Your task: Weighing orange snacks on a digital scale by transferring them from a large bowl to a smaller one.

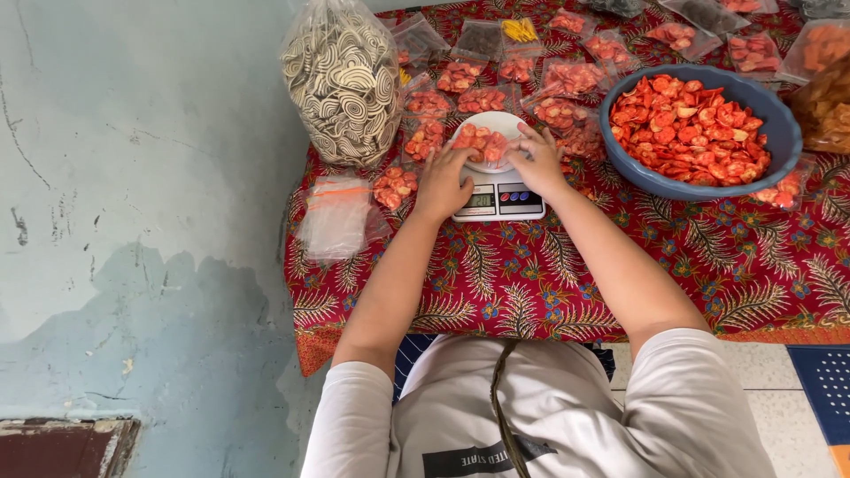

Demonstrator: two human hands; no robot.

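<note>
Both arms reach out over a red flowery cloth (pixel 531 274). Left hand (pixel 441 181) and right hand (pixel 540 162) grip a little bag of red chips (pixel 481 142) on the white scale (pixel 498 190). A blue bowl (pixel 784 133) sits nearby.

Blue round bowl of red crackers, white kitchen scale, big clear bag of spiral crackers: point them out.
Blue round bowl (pixel 784 133): head view, bare right rim.
White kitchen scale (pixel 498 201): head view, front panel.
Big clear bag of spiral crackers (pixel 345 88): head view, bag's middle.
</note>
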